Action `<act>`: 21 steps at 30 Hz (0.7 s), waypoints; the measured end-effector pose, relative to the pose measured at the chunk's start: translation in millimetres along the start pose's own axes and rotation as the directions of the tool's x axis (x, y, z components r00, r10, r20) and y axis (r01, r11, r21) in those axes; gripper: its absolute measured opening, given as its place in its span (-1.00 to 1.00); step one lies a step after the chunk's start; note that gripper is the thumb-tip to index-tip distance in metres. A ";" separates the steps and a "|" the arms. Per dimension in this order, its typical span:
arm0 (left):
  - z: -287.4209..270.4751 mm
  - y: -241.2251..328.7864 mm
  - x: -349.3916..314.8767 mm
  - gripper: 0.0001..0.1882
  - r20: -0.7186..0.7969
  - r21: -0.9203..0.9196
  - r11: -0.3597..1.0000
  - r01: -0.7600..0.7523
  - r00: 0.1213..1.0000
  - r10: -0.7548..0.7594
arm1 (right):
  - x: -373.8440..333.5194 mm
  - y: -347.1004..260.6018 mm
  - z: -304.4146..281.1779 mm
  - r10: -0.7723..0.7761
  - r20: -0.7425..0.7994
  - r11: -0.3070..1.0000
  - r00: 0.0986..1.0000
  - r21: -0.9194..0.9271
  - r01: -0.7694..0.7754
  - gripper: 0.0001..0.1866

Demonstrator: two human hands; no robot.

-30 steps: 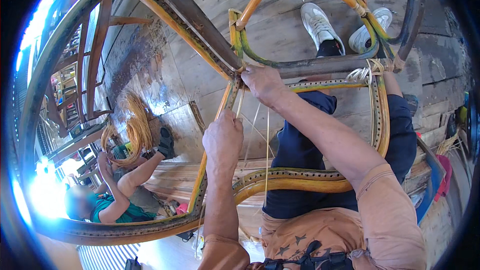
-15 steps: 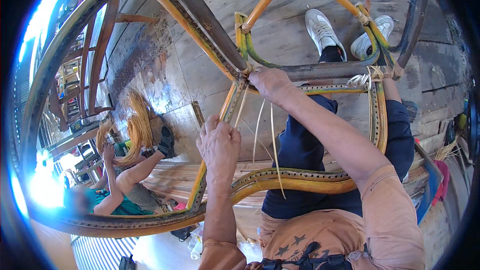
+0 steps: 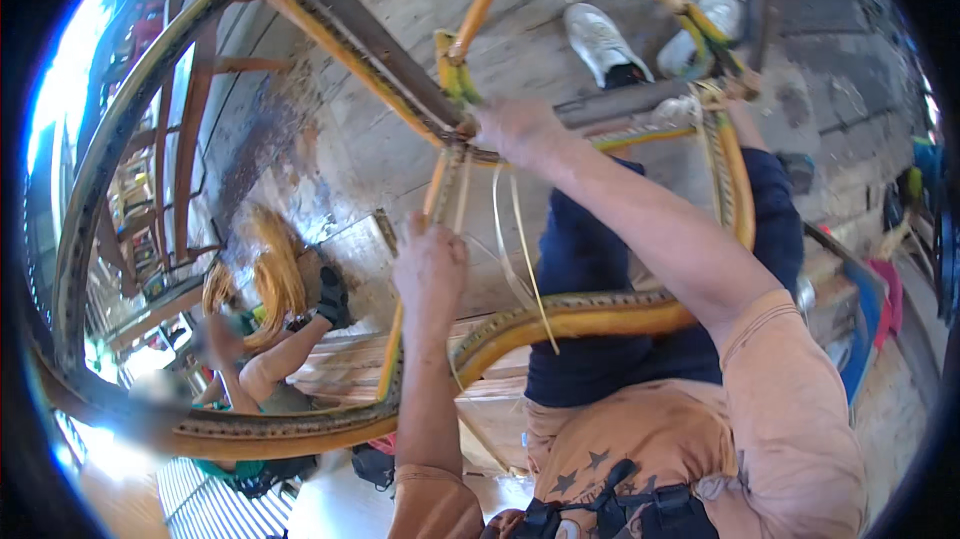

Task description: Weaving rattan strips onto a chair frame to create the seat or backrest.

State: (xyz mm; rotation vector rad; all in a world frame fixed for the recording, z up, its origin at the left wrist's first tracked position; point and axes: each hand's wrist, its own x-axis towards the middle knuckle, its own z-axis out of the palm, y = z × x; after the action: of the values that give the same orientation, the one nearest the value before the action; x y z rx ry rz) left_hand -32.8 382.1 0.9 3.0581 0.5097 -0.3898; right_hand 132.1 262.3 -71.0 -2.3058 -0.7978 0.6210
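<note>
A large curved rattan frame, yellow-brown with a dark strip full of small holes, stands across my lap. My right hand, slightly blurred, is closed at the bound joint where several poles meet; its fingertips are partly hidden. Below that, my left hand is closed beside the slanting pole. A pale cane strip runs taut from the joint down to it. Two more loose cane strips hang from near the joint, their ends over the lower curved rail. Pale cane binding wraps the frame's right corner.
A person sits at the lower left by a bundle of orange-brown fibres. Wooden chair frames stand beyond. White shoes rest on the plank floor. A blue-edged object and red cloth lie at right.
The whole view has shifted, so frame, hands and shoes appear farther left and higher. Both hands keep their places on the frame. The loose strips have swung slightly.
</note>
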 end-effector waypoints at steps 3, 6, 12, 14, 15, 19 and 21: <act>50.2 -77.7 3.7 -0.85 -0.066 -0.402 0.915 -0.019 0.998 -0.008 | -69.2 25.8 -65.3 -0.048 -0.619 0.990 0.784 0.071 0.118 -0.79; -20.7 -52.6 -10.1 -0.81 -0.147 -0.032 0.973 -0.229 0.964 0.222 | -210.1 61.3 -142.1 0.168 -0.694 0.985 0.700 0.136 -0.101 -0.76; -58.8 -22.3 -34.1 -0.73 -0.001 -0.163 0.987 -0.016 1.000 0.016 | -495.1 99.3 -119.8 0.741 -0.607 0.620 0.288 0.452 -0.642 -0.73; -67.7 -19.4 -34.6 -0.74 0.113 -0.252 0.966 0.063 0.993 -0.035 | -575.5 111.2 -55.1 0.810 -0.517 0.509 0.279 0.381 -0.772 -0.72; -62.7 -13.7 -29.3 -0.76 0.241 -0.298 0.941 0.162 0.966 -0.090 | -595.6 105.7 -21.4 0.880 -0.416 0.390 0.230 0.355 -0.850 -0.75; -80.3 -52.0 -31.0 -0.80 0.467 -0.391 0.856 0.338 0.874 -0.132 | -639.1 93.4 78.6 0.921 -0.343 0.315 0.186 0.370 -0.874 -0.77; -84.5 -52.2 -39.8 -0.82 0.380 -0.333 0.905 0.264 0.916 -0.128 | -666.5 93.1 107.3 0.921 -0.290 0.332 0.261 0.230 -0.915 -0.71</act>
State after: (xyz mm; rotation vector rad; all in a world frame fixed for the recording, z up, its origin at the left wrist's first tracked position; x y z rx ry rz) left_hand -65.6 423.7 93.8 2.4956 0.7744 -0.7305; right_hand -367.9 -200.5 -59.9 -2.5781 0.9189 0.5741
